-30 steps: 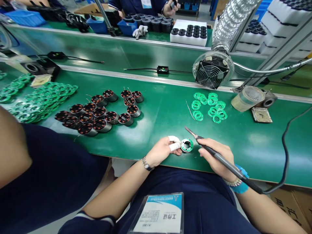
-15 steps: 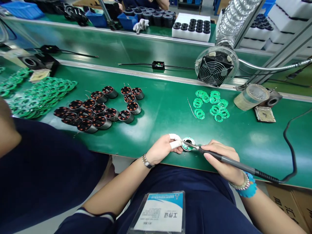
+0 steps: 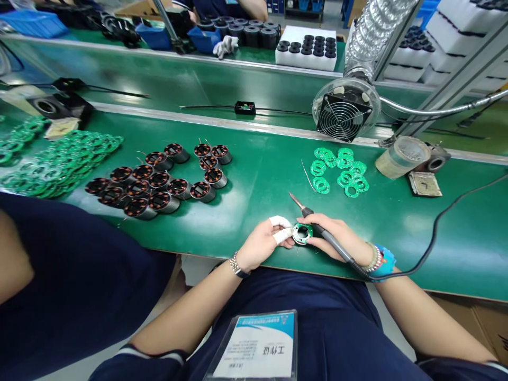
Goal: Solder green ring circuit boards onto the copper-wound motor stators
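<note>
My left hand (image 3: 265, 241), with white covers on two fingertips, grips the left side of a motor stator (image 3: 302, 242) near the table's front edge. A ring-shaped green circuit board (image 3: 298, 227) lies on top of the stator. In my right hand (image 3: 339, 238) is a soldering iron (image 3: 331, 239), its tip pointing up and left, away from the board. Fingertips of that hand touch the right side of the board and stator. Part of the stator is hidden by the fingers.
Several copper-wound stators (image 3: 159, 182) stand to the left, beside heaped green ring boards (image 3: 63, 164). More ring boards (image 3: 351, 190) and a wire (image 3: 307, 174) lie ahead. A fan (image 3: 342, 117), a cup (image 3: 402, 159) and a sponge holder (image 3: 424, 184) line the back right. A co-worker's arm is at far left.
The soldering iron touched the board half a second ago; now its tip is lifted and swung up and left. My right fingers have moved in to the stator, which my left hand still holds.
</note>
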A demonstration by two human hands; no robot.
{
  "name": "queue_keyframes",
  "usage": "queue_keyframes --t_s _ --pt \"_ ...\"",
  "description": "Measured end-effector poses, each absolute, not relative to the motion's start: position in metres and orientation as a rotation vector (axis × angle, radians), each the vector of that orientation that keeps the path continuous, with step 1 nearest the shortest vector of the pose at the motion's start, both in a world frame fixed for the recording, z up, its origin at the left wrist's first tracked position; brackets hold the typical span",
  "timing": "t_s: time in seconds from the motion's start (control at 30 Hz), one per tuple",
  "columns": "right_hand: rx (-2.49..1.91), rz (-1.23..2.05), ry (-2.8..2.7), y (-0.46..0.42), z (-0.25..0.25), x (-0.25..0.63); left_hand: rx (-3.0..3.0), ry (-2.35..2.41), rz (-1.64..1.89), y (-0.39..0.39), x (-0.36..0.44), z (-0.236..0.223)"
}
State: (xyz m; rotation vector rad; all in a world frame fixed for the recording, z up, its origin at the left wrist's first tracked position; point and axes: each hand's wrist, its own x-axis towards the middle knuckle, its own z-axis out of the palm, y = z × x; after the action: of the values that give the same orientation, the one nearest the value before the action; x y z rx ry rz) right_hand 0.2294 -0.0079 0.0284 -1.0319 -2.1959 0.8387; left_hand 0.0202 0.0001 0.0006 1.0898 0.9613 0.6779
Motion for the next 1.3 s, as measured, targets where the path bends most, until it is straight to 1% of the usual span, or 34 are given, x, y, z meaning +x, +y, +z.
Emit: queue_keyframes --t_s 0.07,0.13,0.23,0.3,0.5,0.63,0.77,0.93,1.07,1.3 --pt "-1.06 0.841 -2.177 -0.008 0.025 0.228 1.381 0.97 0.762 -0.004 0.014 0.0" --pt "-1.108 0.812 -2.121 -0.014 0.021 0.227 1.697 0.887 0.768 -0.006 0.008 0.0" --pt "-1.217 0.735 -2.025 -0.026 0.015 0.224 1.86 0.778 0.708 -0.006 0.007 0.0" --pt "-1.275 0.67 -1.974 -0.033 0.011 0.221 1.751 0.813 0.686 -0.005 0.012 0.001" --pt "-1.357 0.533 -1.88 -0.046 0.007 0.212 1.037 0.969 0.575 -0.002 0.032 0.007" --pt "-1.354 0.514 -1.873 -0.047 0.007 0.21 0.828 0.987 0.648 -0.004 0.035 0.005" --pt "-1.321 0.509 -1.879 -0.046 0.008 0.211 0.828 0.988 0.685 -0.006 0.032 0.004" --pt "-1.165 0.468 -1.923 -0.039 0.014 0.208 0.944 0.98 0.702 -0.005 0.032 0.007" --pt "-1.095 0.552 -1.94 -0.031 0.015 0.203 0.953 0.954 0.714 -0.005 0.033 0.008" --pt "-1.144 0.675 -1.861 -0.028 0.015 0.2 0.952 0.961 0.705 -0.005 0.033 0.011"
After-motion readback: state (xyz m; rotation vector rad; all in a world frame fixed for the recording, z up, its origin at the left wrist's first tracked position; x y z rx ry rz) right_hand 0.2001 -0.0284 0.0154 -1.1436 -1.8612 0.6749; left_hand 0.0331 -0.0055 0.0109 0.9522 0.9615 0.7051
